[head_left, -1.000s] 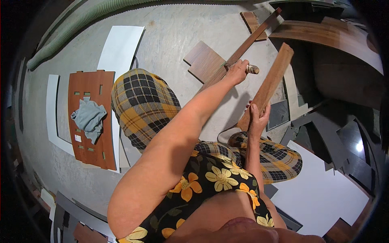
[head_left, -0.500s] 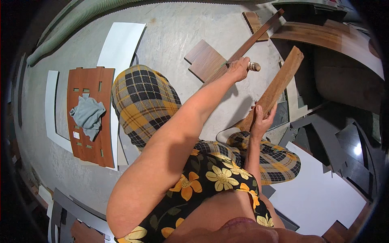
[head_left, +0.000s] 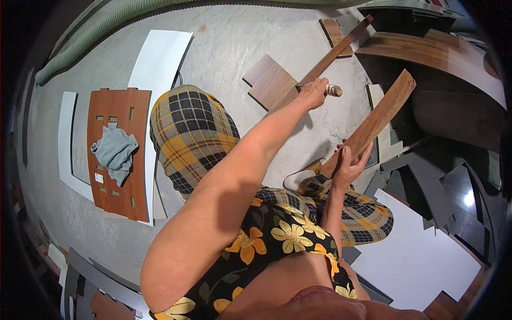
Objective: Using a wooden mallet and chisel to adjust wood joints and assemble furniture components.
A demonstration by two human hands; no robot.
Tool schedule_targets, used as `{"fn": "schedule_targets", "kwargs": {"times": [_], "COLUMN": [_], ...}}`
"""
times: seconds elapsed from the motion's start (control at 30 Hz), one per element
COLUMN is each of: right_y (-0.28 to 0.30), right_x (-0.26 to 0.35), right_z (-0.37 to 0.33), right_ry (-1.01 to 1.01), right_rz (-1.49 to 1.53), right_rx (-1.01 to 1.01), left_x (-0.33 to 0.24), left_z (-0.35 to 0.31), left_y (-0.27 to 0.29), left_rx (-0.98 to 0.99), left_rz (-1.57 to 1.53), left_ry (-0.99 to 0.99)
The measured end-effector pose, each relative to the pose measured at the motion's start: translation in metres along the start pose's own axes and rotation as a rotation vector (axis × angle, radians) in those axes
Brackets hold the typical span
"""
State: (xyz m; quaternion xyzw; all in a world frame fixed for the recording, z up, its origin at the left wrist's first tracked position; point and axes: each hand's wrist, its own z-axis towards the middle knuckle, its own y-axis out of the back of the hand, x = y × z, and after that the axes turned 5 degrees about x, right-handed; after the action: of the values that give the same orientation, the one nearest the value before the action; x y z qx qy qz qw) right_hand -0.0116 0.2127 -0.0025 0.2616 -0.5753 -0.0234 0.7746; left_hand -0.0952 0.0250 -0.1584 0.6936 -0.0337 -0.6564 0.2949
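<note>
My left hand (head_left: 313, 95) is closed around a short tool handle (head_left: 334, 90) with pale wrapping and a round wooden end; the tool's head is mostly hidden by the fist. A long narrow reddish-brown strip (head_left: 341, 48) runs beneath and past that hand. Just left of it lies a stepped wood-grain panel (head_left: 271, 80) on the floor. My right hand (head_left: 352, 166) grips the lower end of a brown wooden board (head_left: 378, 120), which slants up and to the right, thumb on its face.
At left, a slotted red-brown panel (head_left: 120, 202) bears a crumpled grey cloth (head_left: 114, 152), over white boards (head_left: 160, 50). A ribbed hose (head_left: 96, 32) curves along the back. Curved wood panels (head_left: 405, 48), grey offcuts (head_left: 426, 186) and a white sheet (head_left: 416, 250) lie at right.
The board in my right hand has swung to the right, its far end now farther right and slightly lower. The right hand has shifted slightly; my left hand stays almost where it was.
</note>
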Motion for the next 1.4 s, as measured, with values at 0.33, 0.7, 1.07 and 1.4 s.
{"fn": "schedule_targets", "kwargs": {"times": [0.33,0.7,1.07,1.4], "right_y": [-0.027,-0.027,-0.034,-0.034], "right_x": [-0.018,-0.023,-0.026,-0.040], "right_z": [-0.011,-0.009,-0.006,-0.002], "right_ry": [-0.195,-0.065,-0.189,-0.255], "right_rz": [-0.274,-0.176,-0.285,-0.389], "right_rx": [0.197,-0.061,0.101,0.130], "left_x": [0.000,0.000,0.005,-0.001], "left_z": [0.006,0.003,0.006,0.002], "left_y": [0.003,0.001,0.000,0.002], "left_rx": [0.057,0.022,-0.010,0.049], "left_rz": [0.028,0.015,-0.015,-0.004], "left_ry": [0.025,0.030,0.045,0.064]}}
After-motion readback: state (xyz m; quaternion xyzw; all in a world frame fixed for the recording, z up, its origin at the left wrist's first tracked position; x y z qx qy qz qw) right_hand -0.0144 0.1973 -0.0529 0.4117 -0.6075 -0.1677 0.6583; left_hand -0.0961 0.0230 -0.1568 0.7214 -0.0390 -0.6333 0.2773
